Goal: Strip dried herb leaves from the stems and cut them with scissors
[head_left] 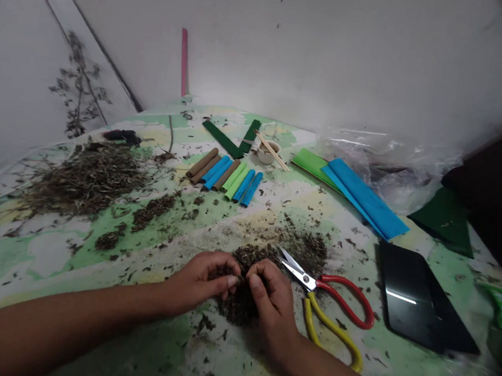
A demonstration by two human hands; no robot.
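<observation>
Both hands meet over a small mound of dark dried herb bits (pixel 250 260) near the front of the table. My left hand (pixel 203 281) is curled, its fingertips pinching into the mound. My right hand (pixel 270 301) is curled too, thumb and fingers closed on the same dried material. Just right of my right hand lie open scissors (pixel 325 294) with one red and one yellow handle, blades pointing toward the mound.
A row of rolled paper tubes (pixel 225 176), brown, blue and green, lies further back. A big heap of dried plant stalks (pixel 84 179) is at left. Blue and green paper sheets (pixel 358 196), a black tablet (pixel 419 298) and a small cup with sticks (pixel 267 151) are also on the table.
</observation>
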